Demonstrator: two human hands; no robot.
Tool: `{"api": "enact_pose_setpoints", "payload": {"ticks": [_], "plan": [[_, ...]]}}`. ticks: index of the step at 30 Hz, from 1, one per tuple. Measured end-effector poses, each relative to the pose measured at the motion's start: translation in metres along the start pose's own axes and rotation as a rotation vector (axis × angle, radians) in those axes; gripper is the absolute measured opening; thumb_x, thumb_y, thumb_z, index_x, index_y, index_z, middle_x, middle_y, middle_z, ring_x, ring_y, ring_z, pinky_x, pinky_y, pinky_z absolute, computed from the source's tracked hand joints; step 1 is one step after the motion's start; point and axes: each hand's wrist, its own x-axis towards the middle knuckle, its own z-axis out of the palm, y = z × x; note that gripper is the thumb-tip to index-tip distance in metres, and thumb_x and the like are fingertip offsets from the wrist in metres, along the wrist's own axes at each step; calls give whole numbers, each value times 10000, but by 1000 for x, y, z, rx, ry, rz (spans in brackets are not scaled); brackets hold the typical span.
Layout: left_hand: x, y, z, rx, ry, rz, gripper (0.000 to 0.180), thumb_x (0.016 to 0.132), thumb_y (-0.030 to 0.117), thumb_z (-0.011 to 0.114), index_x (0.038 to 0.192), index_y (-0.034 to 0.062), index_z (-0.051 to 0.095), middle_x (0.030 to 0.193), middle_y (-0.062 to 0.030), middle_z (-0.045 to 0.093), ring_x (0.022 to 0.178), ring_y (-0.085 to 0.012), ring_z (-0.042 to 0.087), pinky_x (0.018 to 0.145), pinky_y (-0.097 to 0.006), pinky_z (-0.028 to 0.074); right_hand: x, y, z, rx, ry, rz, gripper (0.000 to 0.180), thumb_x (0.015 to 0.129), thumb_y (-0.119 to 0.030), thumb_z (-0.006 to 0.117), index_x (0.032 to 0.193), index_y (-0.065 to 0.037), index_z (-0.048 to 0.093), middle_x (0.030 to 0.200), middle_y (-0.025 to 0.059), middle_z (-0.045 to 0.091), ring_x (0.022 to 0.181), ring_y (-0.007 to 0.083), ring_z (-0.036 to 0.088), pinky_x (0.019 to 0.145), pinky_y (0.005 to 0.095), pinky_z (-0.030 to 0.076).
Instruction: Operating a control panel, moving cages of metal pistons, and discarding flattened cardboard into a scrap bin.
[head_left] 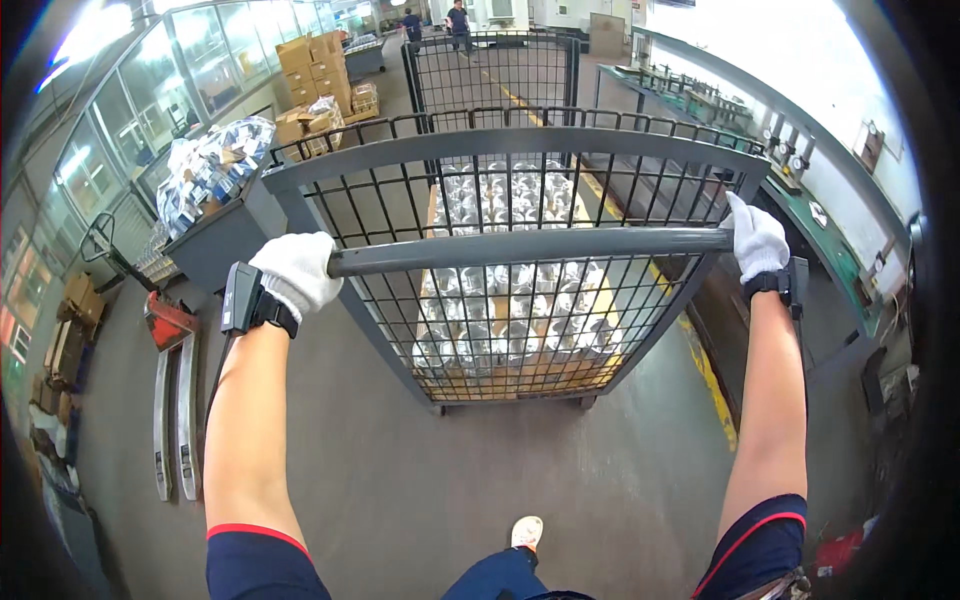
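A grey metal cart (440, 148) with black wire-mesh sides stands in front of me, a round push bar (530, 248) across its near end. My left hand (298, 272), in a white glove, is wrapped round the bar's left end. At the right end my right hand (757, 238), gloved too, grips the bar, its thumb pointing up along the frame. Both arms reach straight forward. Through the mesh I see rows of shiny silvery metal parts (520, 310) on a brown board (510, 384) inside the cart.
A red pallet jack (172, 322) stands on the left, near a grey bin (232, 232) piled with wrapped parts. Stacked cardboard boxes (315, 70) are farther off. A green workbench (810, 230) runs along the right, past a yellow floor line (708, 375). Two people (458, 22) are far ahead.
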Motion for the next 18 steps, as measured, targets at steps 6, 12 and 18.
{"api": "enact_pose_setpoints", "payload": {"ticks": [6, 12, 18], "plan": [[82, 7, 25, 35, 11, 1, 170, 739, 255, 681, 843, 120, 683, 824, -139, 703, 825, -352, 685, 750, -439, 551, 59, 23, 83, 51, -222, 84, 287, 966, -252, 486, 1194, -216, 657, 867, 77, 720, 792, 320, 685, 742, 446, 542], [175, 3, 59, 48, -45, -63, 204, 733, 271, 708, 876, 127, 686, 851, -133, 706, 849, -342, 684, 768, -436, 552, 121, 30, 167, -18, -159, -35, 300, 944, -225, 494, 1194, -195, 658, 834, 58, 724, 781, 299, 691, 723, 440, 545], [272, -16, 75, 56, 36, -137, 249, 702, 303, 731, 896, 150, 696, 849, -128, 705, 849, -334, 688, 772, -435, 553, 216, 16, 224, 65, -184, 25, 295, 967, -222, 493, 1214, -176, 647, 853, 80, 722, 812, 296, 686, 750, 398, 537]]}}
